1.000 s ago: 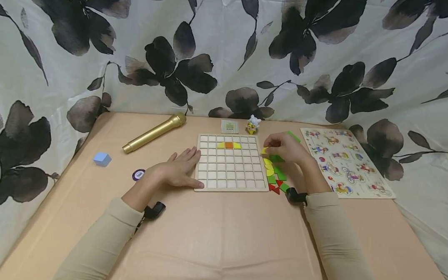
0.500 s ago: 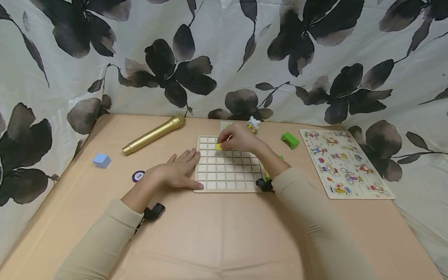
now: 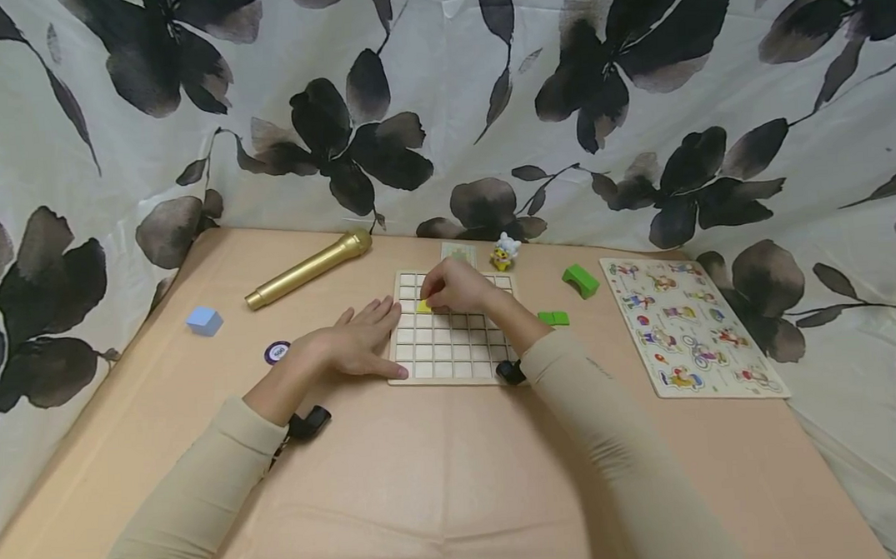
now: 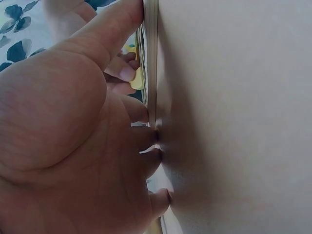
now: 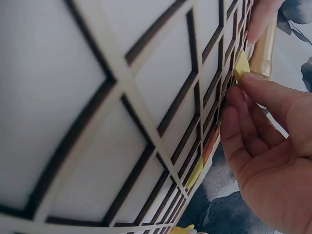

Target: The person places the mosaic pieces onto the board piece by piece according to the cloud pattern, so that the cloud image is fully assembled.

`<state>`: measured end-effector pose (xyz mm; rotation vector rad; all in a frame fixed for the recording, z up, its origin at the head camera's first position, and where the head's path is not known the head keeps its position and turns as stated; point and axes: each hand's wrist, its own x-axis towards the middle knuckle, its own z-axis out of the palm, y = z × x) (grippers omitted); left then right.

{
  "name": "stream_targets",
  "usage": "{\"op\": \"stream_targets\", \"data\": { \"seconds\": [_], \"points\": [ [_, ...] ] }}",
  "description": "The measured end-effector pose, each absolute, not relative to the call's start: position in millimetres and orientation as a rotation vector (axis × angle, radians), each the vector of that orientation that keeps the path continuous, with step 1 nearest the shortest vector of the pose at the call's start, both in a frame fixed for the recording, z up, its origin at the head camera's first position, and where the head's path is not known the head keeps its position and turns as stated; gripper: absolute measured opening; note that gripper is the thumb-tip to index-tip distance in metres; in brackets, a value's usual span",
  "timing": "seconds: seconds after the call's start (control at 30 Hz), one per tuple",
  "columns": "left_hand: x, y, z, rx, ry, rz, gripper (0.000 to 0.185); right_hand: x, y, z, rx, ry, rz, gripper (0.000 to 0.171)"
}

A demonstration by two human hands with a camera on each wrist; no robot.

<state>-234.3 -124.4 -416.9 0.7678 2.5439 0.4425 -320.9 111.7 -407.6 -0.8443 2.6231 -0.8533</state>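
Observation:
A pale wooden grid board (image 3: 452, 369) lies in the middle of the table. My left hand (image 3: 346, 342) rests at its left side, fingers spread, with fingertips and thumb touching the edge. Over the upper left cells, my right hand (image 3: 459, 287) pinches a small yellow tile (image 5: 241, 64) between thumb and fingers. In the right wrist view, the tile is tilted against the grid. An orange tile (image 5: 209, 144) and another yellow tile (image 5: 194, 174) sit in cells along the far side. The right hand and forearm cover part of the board in the head view.
Green tiles (image 3: 553, 318) lie right of the board, partly behind the right arm. Around it are a green arch block (image 3: 581, 280), a picture board (image 3: 690, 327), a bee figure (image 3: 503, 252), a card (image 3: 450, 251), a gold microphone (image 3: 308, 269), a blue block (image 3: 204, 321) and a round chip (image 3: 276, 352).
My right hand has moved left from the loose tiles beside the board to its upper left cells, carrying the yellow tile, and shifted slightly nearer me. My left hand has stayed in place.

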Motion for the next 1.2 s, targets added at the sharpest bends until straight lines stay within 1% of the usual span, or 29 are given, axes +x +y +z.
{"op": "stream_targets", "data": {
  "seconds": [0.17, 0.27, 0.43, 0.6, 0.7, 0.87, 1.0, 1.2],
  "points": [
    [-234, -125, -417, 0.775, 2.546, 0.446, 0.121, -322, 111, -409, -0.841, 2.637, -0.776, 0.012],
    [-232, -123, -412, 0.768, 2.549, 0.417, 0.118, -321, 114, -410, -0.874, 2.631, -0.749, 0.017],
    [-233, -121, -413, 0.766, 2.560, 0.384, 0.116, -314, 128, -404, -0.915, 2.648, -0.817, 0.025],
    [-234, -121, -415, 0.766, 2.564, 0.383, 0.116, -294, 156, -387, -0.946, 2.695, -0.971, 0.032],
    [-234, -122, -416, 0.763, 2.568, 0.383, 0.117, -278, 176, -379, -0.940, 2.743, -0.986, 0.034],
    [-233, -122, -418, 0.773, 2.564, 0.395, 0.117, -257, 212, -372, -0.822, 2.805, -1.013, 0.042],
    [-232, -122, -417, 0.771, 2.568, 0.381, 0.116, -256, 243, -373, -0.733, 2.806, -1.095, 0.045],
    [-232, -122, -418, 0.760, 2.569, 0.376, 0.115, -264, 282, -385, -0.588, 2.821, -1.035, 0.040]
  ]
}}
